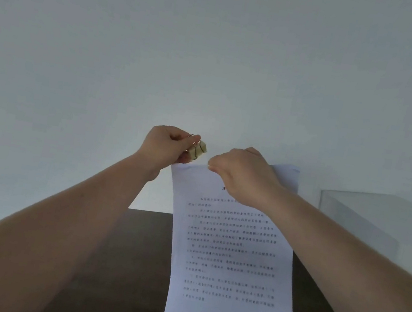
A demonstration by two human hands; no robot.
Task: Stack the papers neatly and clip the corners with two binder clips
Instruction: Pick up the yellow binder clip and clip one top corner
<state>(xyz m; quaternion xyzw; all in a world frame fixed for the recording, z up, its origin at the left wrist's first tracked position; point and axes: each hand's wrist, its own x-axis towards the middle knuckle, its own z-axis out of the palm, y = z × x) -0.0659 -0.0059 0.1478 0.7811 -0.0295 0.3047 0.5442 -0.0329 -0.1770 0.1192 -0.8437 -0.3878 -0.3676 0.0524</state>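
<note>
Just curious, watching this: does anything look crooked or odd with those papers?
Slightly. The papers are held up in the air, tilted, above the dark table, not lying flat. The clip is in the left hand, beside the top-left corner.

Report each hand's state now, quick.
Left hand: closed on a binder clip at the papers' top left corner.
Right hand: closed, pinching the papers' top edge.

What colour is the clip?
The binder clip looks pale cream, in the head view.
</note>
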